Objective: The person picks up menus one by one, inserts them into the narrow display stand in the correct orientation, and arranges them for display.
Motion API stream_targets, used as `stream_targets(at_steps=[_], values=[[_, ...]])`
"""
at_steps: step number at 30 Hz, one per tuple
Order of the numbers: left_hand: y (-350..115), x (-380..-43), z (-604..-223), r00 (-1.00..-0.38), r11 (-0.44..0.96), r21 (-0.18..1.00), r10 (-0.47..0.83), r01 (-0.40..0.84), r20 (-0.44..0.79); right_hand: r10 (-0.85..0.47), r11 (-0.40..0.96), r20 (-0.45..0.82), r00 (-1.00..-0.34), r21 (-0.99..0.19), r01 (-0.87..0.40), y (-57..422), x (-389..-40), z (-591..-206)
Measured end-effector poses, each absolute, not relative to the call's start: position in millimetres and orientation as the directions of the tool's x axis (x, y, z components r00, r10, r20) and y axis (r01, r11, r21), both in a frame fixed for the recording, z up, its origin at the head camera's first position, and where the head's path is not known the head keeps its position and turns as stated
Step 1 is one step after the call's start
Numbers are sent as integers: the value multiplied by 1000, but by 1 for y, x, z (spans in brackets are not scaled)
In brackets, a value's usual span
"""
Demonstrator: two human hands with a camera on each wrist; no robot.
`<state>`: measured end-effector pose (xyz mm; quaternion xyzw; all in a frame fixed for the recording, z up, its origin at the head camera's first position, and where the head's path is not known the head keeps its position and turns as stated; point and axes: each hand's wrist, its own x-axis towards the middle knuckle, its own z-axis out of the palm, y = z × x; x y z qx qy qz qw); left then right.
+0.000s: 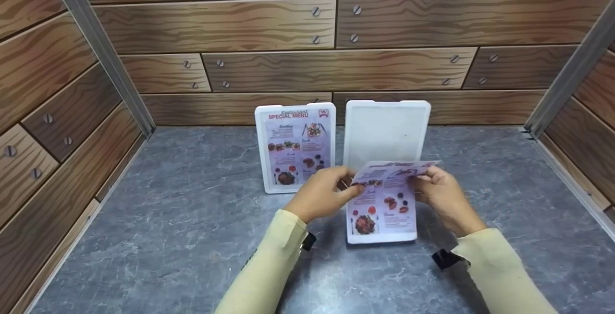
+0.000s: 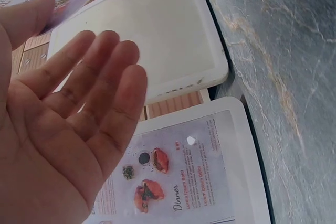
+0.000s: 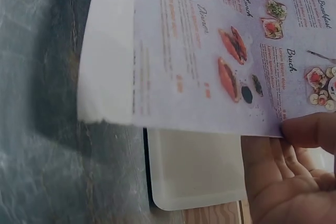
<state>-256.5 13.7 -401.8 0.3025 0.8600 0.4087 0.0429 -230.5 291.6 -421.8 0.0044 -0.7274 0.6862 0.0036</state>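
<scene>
A menu sheet [image 1: 384, 208] with food pictures and a white lower margin is held up in front of a blank white board [image 1: 387, 131] with a raised rim. My left hand [image 1: 324, 194] is at the sheet's left edge, thumb over the front; in the left wrist view the other fingers [image 2: 105, 77] stretch out below. On the opposite edge, my right hand [image 1: 444, 199] pinches the sheet; its thumb [image 3: 310, 129] shows on the printed side in the right wrist view. The sheet's upper part bends back. It hides the board's lower part.
Just left of the blank board stands a similar white board [image 1: 259, 150] bearing a "Special Menu" print. Both lean near the wood-patterned back wall [image 1: 269, 69]. Grey marbled table surface [image 1: 192, 237] stretches around them, with side walls left and right.
</scene>
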Motion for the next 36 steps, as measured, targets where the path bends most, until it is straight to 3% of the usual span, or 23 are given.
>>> stream_targets(at_steps=[15, 23, 30, 36], values=[[14, -258, -401, -812, 369, 789, 520, 492, 264, -98, 84, -14, -995, -996, 6, 287, -231, -425], [15, -258, -401, -838, 348, 823, 485, 449, 252, -162, 74, -19, -987, -997, 7, 284, -229, -424], [14, -260, -401, -843, 340, 825, 465, 451, 270, -286, 224, 1, -958, -972, -68, 283, -227, -424], [14, -259, -401, -837, 304, 836, 464, 457, 290, -292, 249, 16, -956, -964, -92, 283, -228, -425]])
